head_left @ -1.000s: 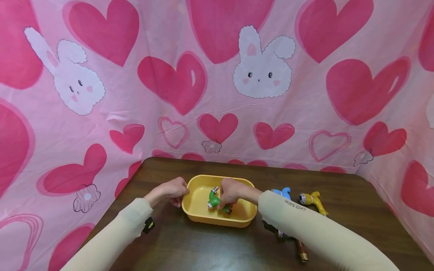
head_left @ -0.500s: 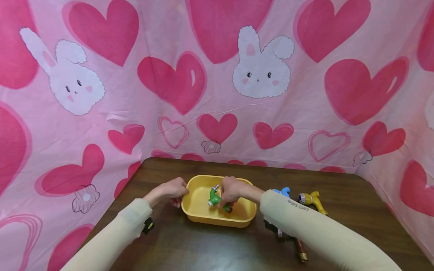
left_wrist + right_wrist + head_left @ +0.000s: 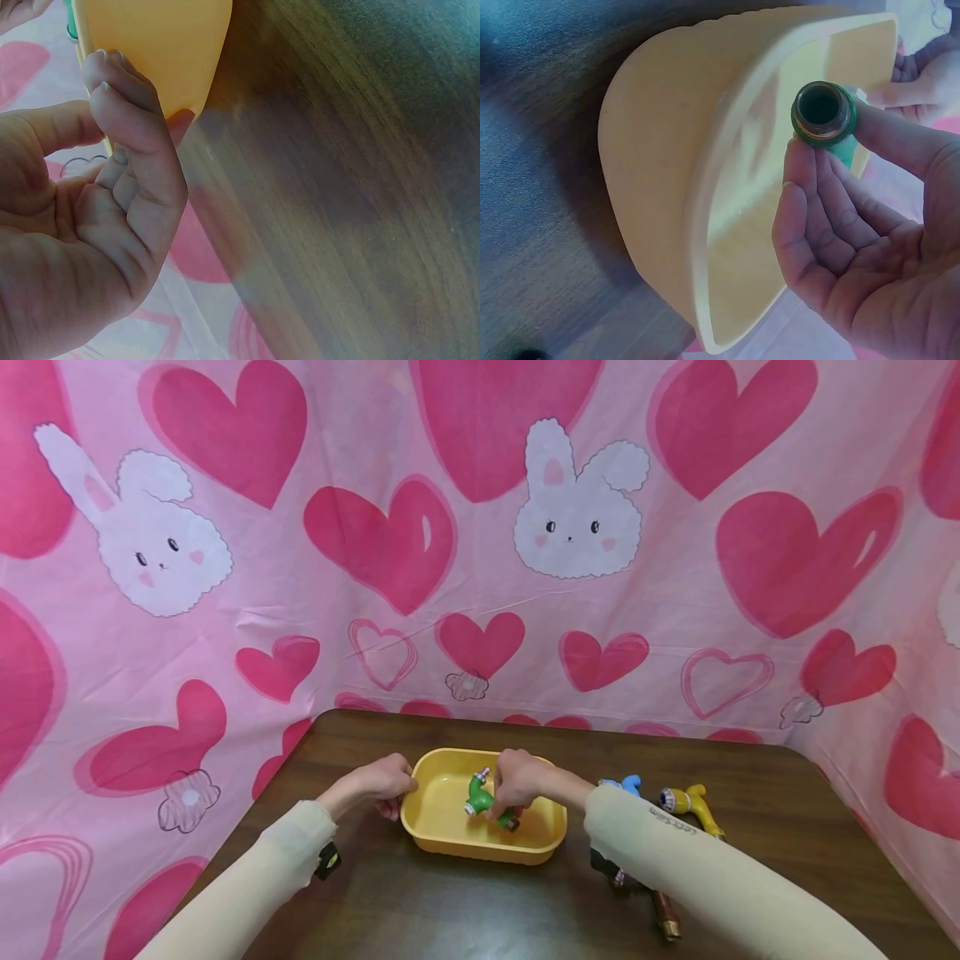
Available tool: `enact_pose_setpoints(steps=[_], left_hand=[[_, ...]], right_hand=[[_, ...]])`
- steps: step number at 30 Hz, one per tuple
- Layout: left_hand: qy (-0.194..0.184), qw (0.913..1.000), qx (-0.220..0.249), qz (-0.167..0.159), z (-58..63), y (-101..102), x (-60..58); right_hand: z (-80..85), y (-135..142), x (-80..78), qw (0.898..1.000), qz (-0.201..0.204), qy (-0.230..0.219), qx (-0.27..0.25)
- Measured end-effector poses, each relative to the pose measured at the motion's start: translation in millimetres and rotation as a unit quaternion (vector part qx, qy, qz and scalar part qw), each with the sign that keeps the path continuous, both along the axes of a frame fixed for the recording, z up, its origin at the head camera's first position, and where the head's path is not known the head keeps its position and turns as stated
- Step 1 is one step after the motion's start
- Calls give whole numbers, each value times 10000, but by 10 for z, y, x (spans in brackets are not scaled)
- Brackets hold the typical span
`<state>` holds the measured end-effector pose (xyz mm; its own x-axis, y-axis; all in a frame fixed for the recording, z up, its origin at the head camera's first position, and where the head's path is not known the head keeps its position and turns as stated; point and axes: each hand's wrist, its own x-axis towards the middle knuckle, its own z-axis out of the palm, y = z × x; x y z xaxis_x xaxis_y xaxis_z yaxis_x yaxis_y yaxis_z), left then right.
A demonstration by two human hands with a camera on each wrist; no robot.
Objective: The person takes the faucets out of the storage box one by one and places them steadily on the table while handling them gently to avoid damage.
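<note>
A yellow plastic basin (image 3: 433,814) stands on the wooden table. My left hand (image 3: 386,782) pinches its left rim between thumb and fingers; the left wrist view shows the fingertips against the basin's wall (image 3: 169,45). Over the basin, my right hand (image 3: 519,781) grips a green tap (image 3: 477,794) with metal ends, held at a slant. In the right wrist view the tap's round threaded opening (image 3: 821,111) faces the camera, with thumb and fingertips round the body just behind it. The palm side of the right hand is hidden in the head view.
Right of the basin lie a blue tap (image 3: 632,784), partly behind the right sleeve, and a yellow tap (image 3: 696,803). Nearer, a brown piece with a brass-coloured end (image 3: 666,917) pokes out under the forearm. A pink heart-patterned cloth (image 3: 480,643) hangs behind the table (image 3: 420,910).
My right hand has shifted slightly right with the green tap, which has turned a little. The left hand stays on the basin's rim, and the basin keeps its place.
</note>
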<state>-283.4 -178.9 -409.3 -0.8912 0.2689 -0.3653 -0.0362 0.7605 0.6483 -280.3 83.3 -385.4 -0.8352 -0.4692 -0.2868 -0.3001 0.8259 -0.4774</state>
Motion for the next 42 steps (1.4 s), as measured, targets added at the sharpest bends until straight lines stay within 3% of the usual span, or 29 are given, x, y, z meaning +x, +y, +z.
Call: enact_pose_setpoints(steps=[42], left_hand=[[-24, 10000, 56, -29, -43, -23, -51]], right_hand=[[182, 259, 78, 9993, -355, -13, -99]])
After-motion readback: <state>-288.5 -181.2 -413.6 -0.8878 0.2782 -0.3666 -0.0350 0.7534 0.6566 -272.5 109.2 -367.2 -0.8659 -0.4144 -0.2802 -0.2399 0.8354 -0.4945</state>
